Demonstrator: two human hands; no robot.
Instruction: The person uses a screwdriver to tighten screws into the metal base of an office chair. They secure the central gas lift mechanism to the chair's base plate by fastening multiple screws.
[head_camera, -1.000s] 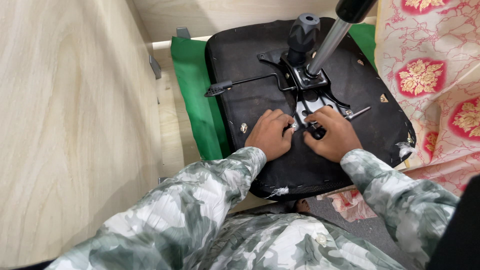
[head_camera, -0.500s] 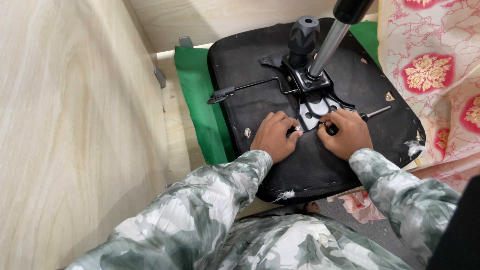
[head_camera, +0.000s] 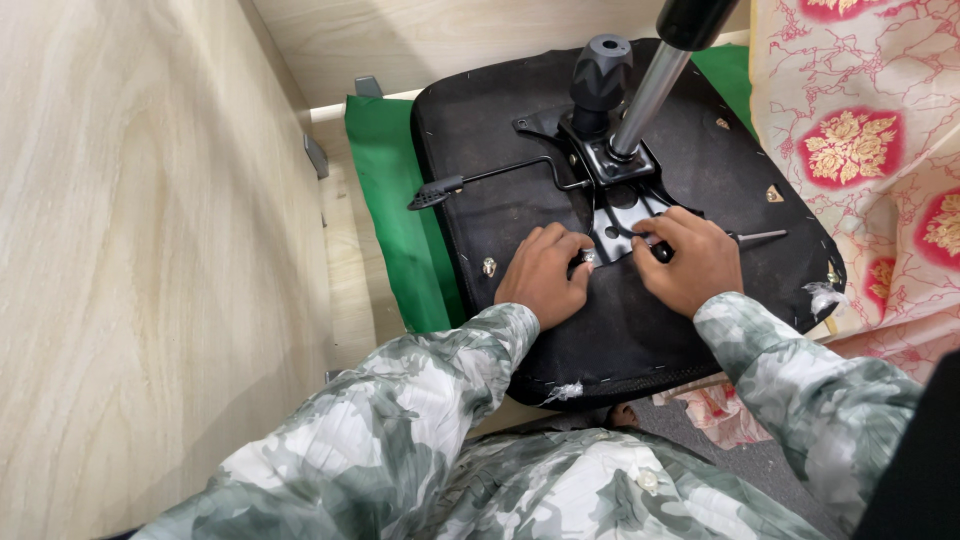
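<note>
Black metal mechanism plate (head_camera: 615, 215) — seemingly flat — on upturned seat (head_camera: 640, 330)

Pale wooden floor (head_camera: 345, 260), green cloth (head_camera: 395, 200) spread on it, upturned black seat base (head_camera: 620, 330) atop the cloth

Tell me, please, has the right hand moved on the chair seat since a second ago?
Yes. The right hand shifted slightly away from the person, toward the metal plate.

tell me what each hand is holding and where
Left hand pinches a small silver fastener at the metal plate's edge; right hand grips something dark there, too hidden to identify.
</note>
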